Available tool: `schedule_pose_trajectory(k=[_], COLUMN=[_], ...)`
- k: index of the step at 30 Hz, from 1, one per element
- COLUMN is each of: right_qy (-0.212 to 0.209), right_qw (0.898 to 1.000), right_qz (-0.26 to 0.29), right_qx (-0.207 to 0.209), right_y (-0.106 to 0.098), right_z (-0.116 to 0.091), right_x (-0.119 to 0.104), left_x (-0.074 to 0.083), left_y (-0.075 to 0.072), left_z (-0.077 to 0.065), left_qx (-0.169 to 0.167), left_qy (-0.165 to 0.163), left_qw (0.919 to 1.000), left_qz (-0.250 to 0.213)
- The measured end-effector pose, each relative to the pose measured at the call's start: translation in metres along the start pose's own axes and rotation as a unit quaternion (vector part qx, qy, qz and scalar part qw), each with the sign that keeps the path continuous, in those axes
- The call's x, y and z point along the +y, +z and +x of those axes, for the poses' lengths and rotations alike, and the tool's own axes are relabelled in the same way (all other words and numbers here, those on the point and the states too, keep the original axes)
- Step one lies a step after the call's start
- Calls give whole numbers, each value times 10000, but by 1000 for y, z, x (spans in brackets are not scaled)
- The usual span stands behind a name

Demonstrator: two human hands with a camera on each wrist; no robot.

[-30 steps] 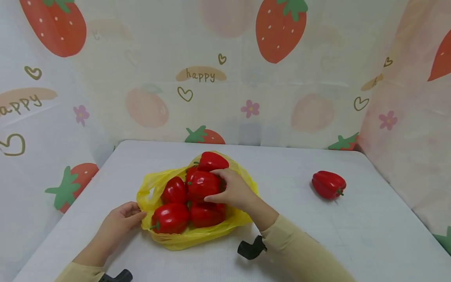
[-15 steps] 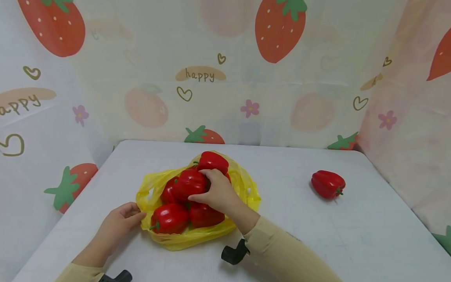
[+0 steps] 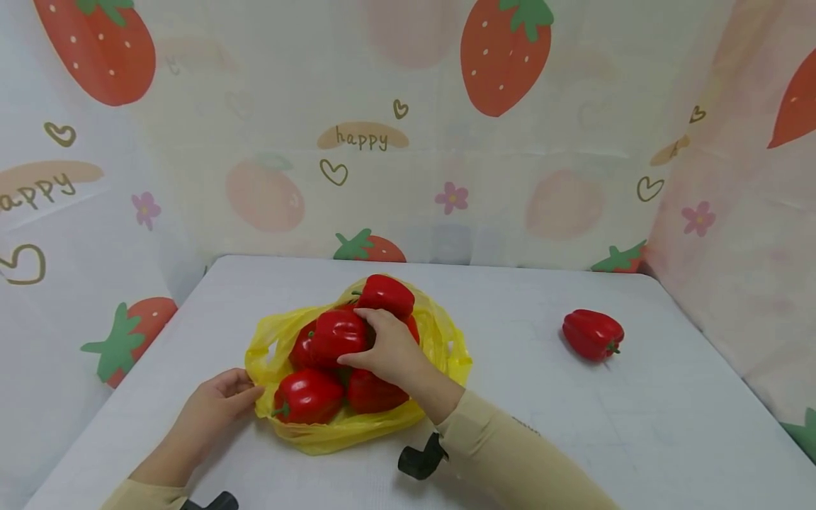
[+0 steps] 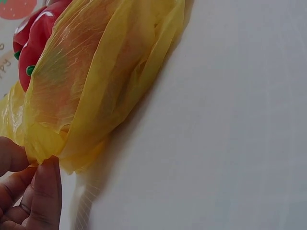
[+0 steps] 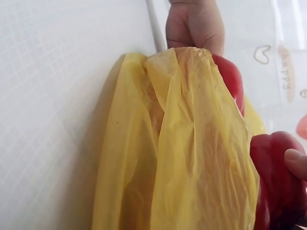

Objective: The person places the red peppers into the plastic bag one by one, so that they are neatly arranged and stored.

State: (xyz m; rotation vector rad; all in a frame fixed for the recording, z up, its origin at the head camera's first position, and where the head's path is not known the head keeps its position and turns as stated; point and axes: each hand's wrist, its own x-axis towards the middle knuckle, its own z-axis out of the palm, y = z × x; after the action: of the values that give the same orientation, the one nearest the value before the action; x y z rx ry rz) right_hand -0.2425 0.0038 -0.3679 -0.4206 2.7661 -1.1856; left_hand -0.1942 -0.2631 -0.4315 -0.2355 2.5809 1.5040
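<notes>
A yellow plastic bag (image 3: 321,438) lies on the white table with its mouth spread wide, and several glossy red bell peppers (image 3: 309,397) are heaped in it. My left hand (image 3: 213,405) pinches the bag's left edge; the left wrist view shows thumb and fingers on the gathered plastic (image 4: 45,143). From the right, my right hand (image 3: 392,352) grips a red bell pepper (image 3: 340,338) on top of the heap, thumb at its near side and fingers at its far side. Behind it sits another pepper (image 3: 385,295). In the right wrist view, the bag's wall (image 5: 192,143) hides most of the peppers.
A single red bell pepper (image 3: 593,335) lies on its side on the table (image 3: 637,425), well to the right of the bag. A printed cloth (image 3: 497,156) with strawberries and hearts stands behind the table and along both sides.
My right hand has moved left across the heap with the gripped pepper, then slowed to almost still. My left hand keeps its place at the bag's edge.
</notes>
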Motion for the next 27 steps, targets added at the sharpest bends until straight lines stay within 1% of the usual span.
schedule_pose_trajectory(k=[9,15,20,25,27], right_qy=[-39,-213,-205,-190,-255], right_qw=[10000,9993,9989,9968,9951], right_qz=[84,286,401,768,948], right_qx=[-22,-113,-160,-131,-126], right_y=[-4,-9,-10,-16,-20], right_z=[-3,-6,-6,-6,-5], right_x=[2,4,7,9,10], left_x=[0,1,3,6,7], left_y=[1,2,3,2,2], left_z=[0,0,-1,-3,-3], left_qx=[-13,2,6,-8,1], left_qy=[-21,-8,-14,-3,21], left_qw=[10000,10000,9999,9998,9997], left_qz=[-34,91,152,202,248])
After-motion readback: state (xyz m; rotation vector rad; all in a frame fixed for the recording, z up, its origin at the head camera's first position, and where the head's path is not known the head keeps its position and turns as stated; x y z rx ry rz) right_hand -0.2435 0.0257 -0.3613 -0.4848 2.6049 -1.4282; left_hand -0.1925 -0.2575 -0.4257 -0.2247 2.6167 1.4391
